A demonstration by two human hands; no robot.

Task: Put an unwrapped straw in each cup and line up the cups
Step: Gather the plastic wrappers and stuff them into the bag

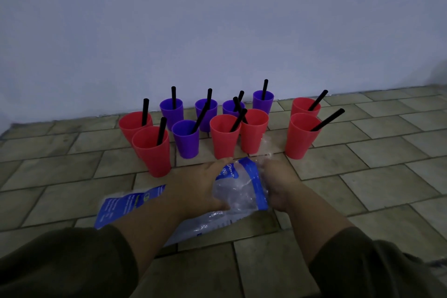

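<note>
Several red cups [152, 152] and purple cups [186, 139] stand on the tiled floor near the wall, in a loose cluster rather than one row. Each holds a black straw [161, 131]. Two red cups [301, 136] stand apart at the right. In front of them lies a clear and blue plastic bag [239, 191]. My left hand [200, 184] presses on the bag's left side. My right hand [280, 184] grips its right edge, with the fingers partly hidden in the plastic.
A second blue plastic wrapper [121, 205] lies flat on the floor [362, 176] to the left of my left forearm. A plain pale wall [217, 31] runs behind the cups. Dark sleeves cover both forearms.
</note>
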